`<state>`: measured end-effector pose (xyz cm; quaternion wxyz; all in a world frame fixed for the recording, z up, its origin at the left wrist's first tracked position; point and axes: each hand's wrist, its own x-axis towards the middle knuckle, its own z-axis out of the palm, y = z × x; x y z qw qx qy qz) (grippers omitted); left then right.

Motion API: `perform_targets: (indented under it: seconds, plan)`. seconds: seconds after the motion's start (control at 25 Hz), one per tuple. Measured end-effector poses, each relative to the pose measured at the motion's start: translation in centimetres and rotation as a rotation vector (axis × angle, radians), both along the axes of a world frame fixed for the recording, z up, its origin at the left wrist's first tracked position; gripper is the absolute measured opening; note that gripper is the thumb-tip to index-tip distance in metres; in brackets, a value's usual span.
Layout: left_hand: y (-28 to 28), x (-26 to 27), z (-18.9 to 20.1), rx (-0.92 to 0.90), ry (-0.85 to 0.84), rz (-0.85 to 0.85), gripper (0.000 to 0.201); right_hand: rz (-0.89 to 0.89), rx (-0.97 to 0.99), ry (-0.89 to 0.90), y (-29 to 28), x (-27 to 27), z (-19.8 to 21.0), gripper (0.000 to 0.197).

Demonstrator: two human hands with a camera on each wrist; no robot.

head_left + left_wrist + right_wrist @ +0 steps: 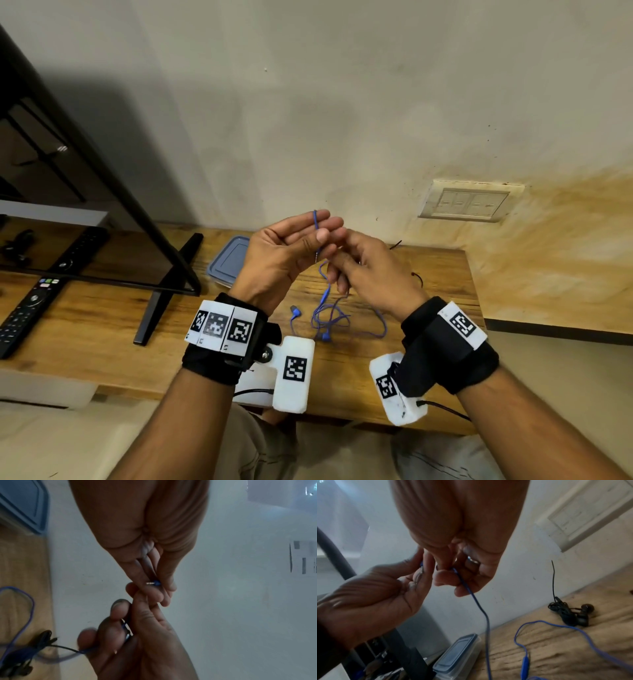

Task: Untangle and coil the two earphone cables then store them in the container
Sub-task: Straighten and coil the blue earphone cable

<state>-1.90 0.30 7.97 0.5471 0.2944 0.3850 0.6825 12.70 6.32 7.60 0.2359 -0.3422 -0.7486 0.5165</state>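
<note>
Both hands are raised above the wooden table. My left hand pinches the plug end of the blue earphone cable between thumb and fingers. Touching it, my right hand pinches the same cable a little lower. From there the cable hangs down to a loose tangle on the table, with its blue earbuds lying there. A bundled black earphone set lies on the table by the wall, mostly hidden behind my right hand in the head view. The lidded container stands behind my left hand.
A TV on a black stand fills the table's left side, with a remote control in front of it. A wall socket plate sits above the table's right end. The table's front edge runs just under my wrists.
</note>
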Motion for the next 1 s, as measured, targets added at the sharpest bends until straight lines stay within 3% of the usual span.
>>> perform_targets:
  seconds: [0.12,0.24,0.4,0.6,0.68,0.88,1.0]
  plan:
    - [0.3,-0.7,-0.8,0.026,0.018,0.092,0.037,0.141,0.183,-0.179,-1.1,0.3,-0.2,0.019]
    - [0.5,-1.1,-1.6,0.011,0.28,0.121,0.035,0.253,0.42,-0.295,-1.4,0.6,-0.1,0.025]
    - [0.3,-0.8,-1.8,-0.035,0.623,-0.051,0.031,0.089,0.623,-0.129,0.0,1.9,0.7,0.011]
    - [-0.3,-0.2,-0.8,-0.008,0.571,-0.211,0.026,-0.143,0.769,0.055,2.2,3.1,1.4,0.005]
    - [-0.3,0.0,-0.5,-0.017,0.521,-0.231,0.026,-0.187,0.733,0.118,2.2,2.9,1.2,0.004]
    - [-0.4,0.4,-0.4,-0.035,0.335,-0.242,0.029,-0.228,0.288,0.301,1.9,2.3,1.1,0.011]
    - [-0.4,0.3,-0.1,-0.031,0.278,-0.237,0.029,-0.185,0.187,0.309,2.0,2.3,1.2,0.01]
